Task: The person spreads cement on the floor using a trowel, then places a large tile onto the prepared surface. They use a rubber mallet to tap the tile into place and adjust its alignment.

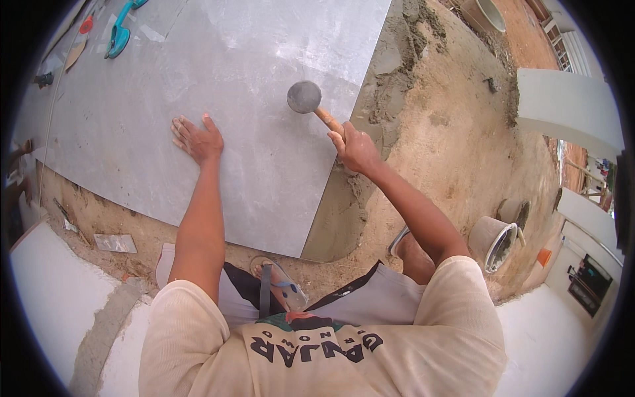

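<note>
large grey tile [264, 178] is lying beside wet mortar [387, 89]; a wooden-handled rubber mallet [305, 97] is hanging over it.
risk, as judged: an over-hard blow near the right edge, where mortar is looking uneven, could be cracking the tile; lopsided pressure could be tilting it. the tile is lying under the left hand [196, 139], reaching to just beside the right hand [357, 147]; the mallet head is pointing forward, between both. left is resting palm-down, fingers slightly spread; right is wrapping round the handle.

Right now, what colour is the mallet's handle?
The handle is light brown, shown in the head view.
</note>
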### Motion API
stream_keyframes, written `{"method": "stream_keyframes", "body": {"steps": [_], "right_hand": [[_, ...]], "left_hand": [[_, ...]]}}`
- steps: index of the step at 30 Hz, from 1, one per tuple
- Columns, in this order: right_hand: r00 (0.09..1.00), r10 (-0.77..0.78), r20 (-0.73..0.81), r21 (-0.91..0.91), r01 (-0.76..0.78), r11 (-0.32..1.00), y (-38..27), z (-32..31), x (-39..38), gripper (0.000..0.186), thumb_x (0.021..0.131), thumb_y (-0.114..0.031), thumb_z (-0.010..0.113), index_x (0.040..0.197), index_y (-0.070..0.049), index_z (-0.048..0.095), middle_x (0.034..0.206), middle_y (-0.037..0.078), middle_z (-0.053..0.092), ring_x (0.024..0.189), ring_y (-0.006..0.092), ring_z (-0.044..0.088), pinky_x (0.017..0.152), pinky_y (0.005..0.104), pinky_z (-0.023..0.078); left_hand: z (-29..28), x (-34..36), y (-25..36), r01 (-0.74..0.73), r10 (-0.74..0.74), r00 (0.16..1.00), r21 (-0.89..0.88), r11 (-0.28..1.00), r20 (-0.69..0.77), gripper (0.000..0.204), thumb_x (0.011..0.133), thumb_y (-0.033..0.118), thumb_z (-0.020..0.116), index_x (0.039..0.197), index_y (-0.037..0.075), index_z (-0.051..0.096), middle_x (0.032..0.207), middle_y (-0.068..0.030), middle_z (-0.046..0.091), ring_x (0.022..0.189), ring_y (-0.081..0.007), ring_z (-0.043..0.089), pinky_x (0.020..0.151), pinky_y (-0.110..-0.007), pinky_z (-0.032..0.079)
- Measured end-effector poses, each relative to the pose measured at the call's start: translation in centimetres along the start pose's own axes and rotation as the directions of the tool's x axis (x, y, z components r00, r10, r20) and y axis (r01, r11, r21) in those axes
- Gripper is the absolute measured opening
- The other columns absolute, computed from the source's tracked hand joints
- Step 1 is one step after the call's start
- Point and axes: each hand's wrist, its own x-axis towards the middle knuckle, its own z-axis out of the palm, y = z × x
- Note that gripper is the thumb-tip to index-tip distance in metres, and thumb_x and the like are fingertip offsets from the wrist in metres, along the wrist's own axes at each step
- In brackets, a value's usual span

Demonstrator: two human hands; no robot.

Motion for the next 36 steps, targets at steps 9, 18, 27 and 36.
{"method": "stream_keyframes", "body": {"steps": [9,18,27,36], "right_hand": [[0.878,0.001,-0.480,0.401,0.218,0.890,-8.2,-11.0,4.2,0.053,0.101,-0.052,0.049,0.100,0.000,0.061,0.065,0.008,0.056,0.062,0.0202,0.057,0.058,0.0390,0.046],[0.533,-0.175,-0.828,0.399,0.778,0.485,-15.3,-11.9,10.1,0.042,0.106,-0.042,0.042,0.099,-0.002,0.051,0.064,-0.001,0.048,0.048,0.0030,0.045,0.044,0.0201,0.037],[0.912,-0.226,-0.343,0.338,0.344,0.876,-23.8,-7.4,18.3,0.047,0.104,-0.045,0.046,0.107,0.002,0.053,0.067,0.017,0.062,0.059,0.0318,0.062,0.057,0.0449,0.048],[0.638,-0.266,-0.722,0.240,0.592,0.770,-24.7,-5.0,18.8,0.045,0.105,-0.041,0.043,0.107,0.004,0.052,0.066,0.015,0.058,0.055,0.0321,0.057,0.055,0.0405,0.048]], "left_hand": [[-1.8,5.0,0.0,0.226,-0.241,0.966,0.143,0.964,0.096,0.096,0.096,0.066,0.035,0.157,-0.003,0.006,0.165,-0.0183,0.005,0.154,-0.0310,-0.001,0.123,-0.049,-0.001],[-1.4,13.0,-2.3,0.323,-0.341,0.937,0.189,0.927,0.075,0.099,0.096,0.070,0.031,0.156,-0.004,0.005,0.166,-0.0179,0.004,0.154,-0.0308,-0.002,0.123,-0.049,-0.001],[-1.1,15.8,-3.8,0.308,-0.316,0.949,0.167,0.937,0.020,0.094,0.097,0.065,0.034,0.157,-0.003,0.008,0.166,-0.0178,0.007,0.154,-0.0301,0.000,0.123,-0.048,-0.001],[-1.7,15.9,-3.4,0.307,-0.316,0.947,0.129,0.943,0.054,0.092,0.098,0.061,0.034,0.156,-0.006,0.008,0.165,-0.0189,0.005,0.154,-0.0302,-0.001,0.123,-0.048,-0.002]]}}
